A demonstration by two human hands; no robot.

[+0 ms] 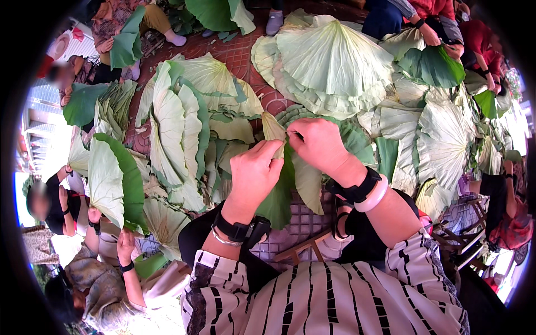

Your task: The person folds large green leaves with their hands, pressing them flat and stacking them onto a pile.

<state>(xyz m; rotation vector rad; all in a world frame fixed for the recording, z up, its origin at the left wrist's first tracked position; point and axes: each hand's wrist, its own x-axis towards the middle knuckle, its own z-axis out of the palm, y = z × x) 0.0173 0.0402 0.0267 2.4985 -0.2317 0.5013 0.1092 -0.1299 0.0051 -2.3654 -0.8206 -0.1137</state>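
A large lotus leaf [277, 195] hangs folded in front of my knees, its dark green side showing low down and a pale folded part rising between my hands. My left hand [254, 170] pinches the leaf near its top, fingers closed. Just to the right and slightly higher, my right hand [321, 145] is also closed in a pinch at the leaf's edge; its fingertips are partly hidden. Right behind my hands lie more loose leaves, with a tall pile of pale lotus leaves [335, 64] farther off and a standing stack of leaves [170, 128] to the left.
Red paving [240, 47] shows between the heaps. Other people sit around holding leaves: one's hand [125, 245] is at lower left, another's [430, 34] at upper right. More leaves [444, 139] are spread on the right. A wooden stool [304, 248] is partly visible below my hands.
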